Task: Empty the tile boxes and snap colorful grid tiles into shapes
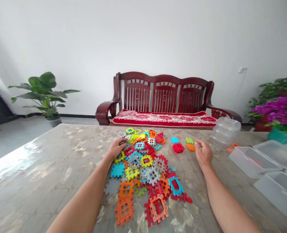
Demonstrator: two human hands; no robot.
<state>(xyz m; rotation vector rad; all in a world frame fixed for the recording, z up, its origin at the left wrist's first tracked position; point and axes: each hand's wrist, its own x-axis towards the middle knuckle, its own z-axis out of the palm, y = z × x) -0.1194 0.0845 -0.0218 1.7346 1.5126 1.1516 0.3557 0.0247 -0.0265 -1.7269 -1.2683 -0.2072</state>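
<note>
A heap of flat, toothed plastic building tiles in red, orange, blue, green, yellow and grey lies on the marbled table. My left hand rests on the heap's far left edge, fingers curled over tiles there. My right hand sits on the table to the right, fingers bent, beside an orange tile. Set apart from the heap lie a red tile stack, a blue tile and a green tile.
Clear plastic boxes and lids stand at the table's right, with a stack of clear containers behind them. A wooden bench with a red cushion stands beyond the table. Potted plants flank the room; purple flowers are at right.
</note>
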